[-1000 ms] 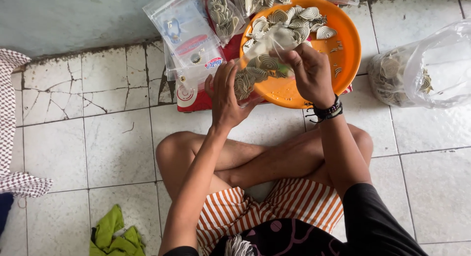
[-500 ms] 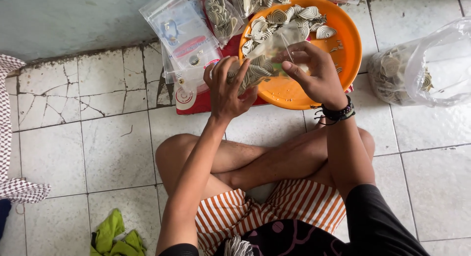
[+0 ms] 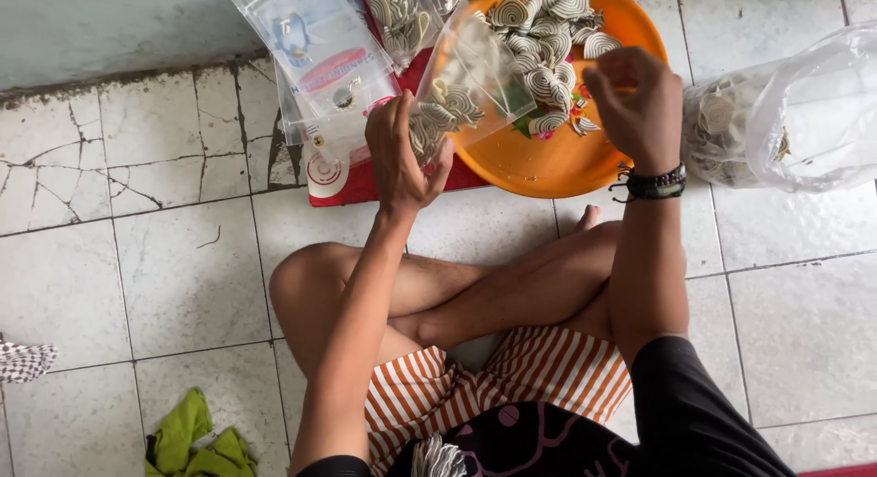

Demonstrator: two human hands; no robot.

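Left hand (image 3: 402, 162) grips a clear plastic bag (image 3: 466, 79) of spiral-patterned snacks beside the orange tray (image 3: 548, 166), while the right hand (image 3: 635, 98), fingers loosely curled, hovers over the spiral snacks (image 3: 548, 38) piled there.

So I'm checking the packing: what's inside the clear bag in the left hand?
The clear bag in the left hand holds spiral-patterned chips. The fingers cover its lower part, so how full it is can't be seen.
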